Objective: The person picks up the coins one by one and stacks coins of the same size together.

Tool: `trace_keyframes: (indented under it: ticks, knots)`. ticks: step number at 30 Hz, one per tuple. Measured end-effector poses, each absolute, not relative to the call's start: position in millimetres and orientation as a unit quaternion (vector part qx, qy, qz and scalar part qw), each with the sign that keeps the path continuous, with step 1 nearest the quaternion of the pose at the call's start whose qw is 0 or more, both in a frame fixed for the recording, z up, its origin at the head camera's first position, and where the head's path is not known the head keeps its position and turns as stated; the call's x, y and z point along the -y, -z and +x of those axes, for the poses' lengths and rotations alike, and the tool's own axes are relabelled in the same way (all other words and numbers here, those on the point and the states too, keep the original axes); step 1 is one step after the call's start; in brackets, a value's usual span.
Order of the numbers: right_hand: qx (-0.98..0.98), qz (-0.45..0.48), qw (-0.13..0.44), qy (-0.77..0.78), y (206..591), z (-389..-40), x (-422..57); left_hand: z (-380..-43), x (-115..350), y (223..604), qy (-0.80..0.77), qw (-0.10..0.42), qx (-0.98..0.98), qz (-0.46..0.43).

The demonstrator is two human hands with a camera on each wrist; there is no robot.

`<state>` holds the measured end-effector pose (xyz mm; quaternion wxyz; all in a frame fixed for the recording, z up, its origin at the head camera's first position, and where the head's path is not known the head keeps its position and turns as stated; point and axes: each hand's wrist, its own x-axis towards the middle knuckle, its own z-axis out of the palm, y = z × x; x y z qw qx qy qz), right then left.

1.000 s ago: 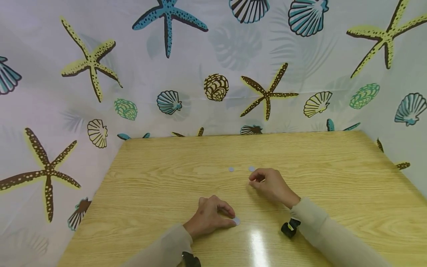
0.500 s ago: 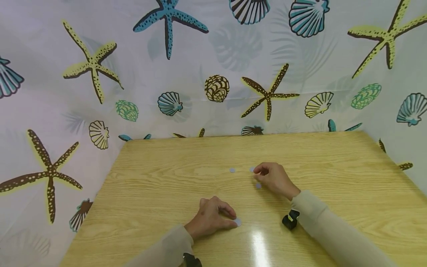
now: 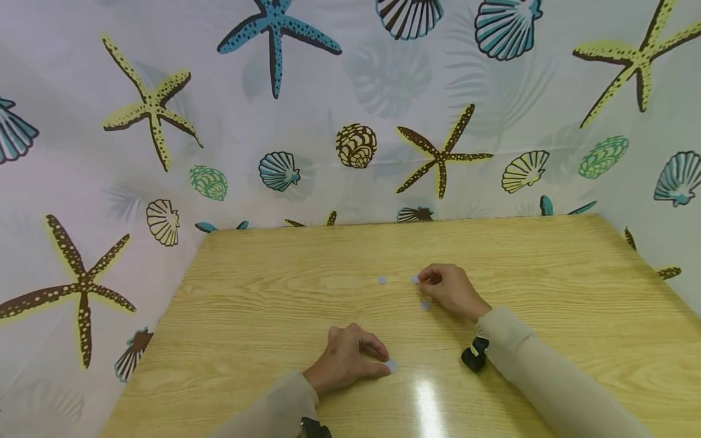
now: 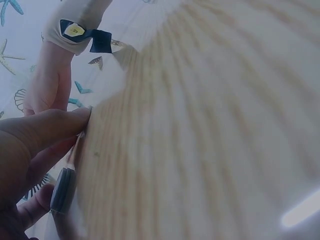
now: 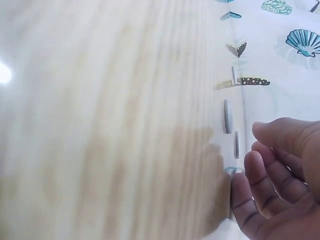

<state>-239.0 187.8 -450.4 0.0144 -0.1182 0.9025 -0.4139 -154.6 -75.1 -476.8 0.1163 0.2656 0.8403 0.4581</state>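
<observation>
Nearest: two beige sleeves (image 3: pixel 276 404), a black device (image 3: pixel 314 429) at the left wrist, another at the right. Strip of glare (image 3: pixel 429 407) on the wood-grain tabletop (image 3: pixel 235 328).

Left hand (image 3: pixel 347 353): finger and thumb bent round the edge of the near disc (image 3: pixel 391 366), pinching it. Left wrist view shows a dark, layered edge there; cannot tell whether one disc or several.

Farther out, right side: middle disc (image 3: pixel 425 305), pale, flat on the wood, just below the right hand (image 3: pixel 451 291). That hand has fingers loosely bent, tips at the rim of the right far disc (image 3: pixel 415 279); cannot tell whether they grip it. Right wrist view: thumb apart from fingers, several discs edge-on.

Left far disc (image 3: pixel 382 280) lies by itself, roughly level with its neighbour.

Beyond: white cloth (image 3: pixel 350 73) with starfish and shells.
</observation>
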Motion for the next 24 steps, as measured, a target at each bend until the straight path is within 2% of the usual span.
trace_keyframes:
  ticks: [6, 24]
  knots:
    - [-0.908, -0.129, 0.003, 0.399, 453.4, -246.4, -187.7, -155.2, 74.6, 475.9, -0.460, 0.114, -0.839, 0.267]
    - [-0.912, -0.134, 0.014, 0.387, 458.5, -256.0, -186.1, -154.4, 73.7, 474.1, -0.454, 0.122, -0.843, 0.260]
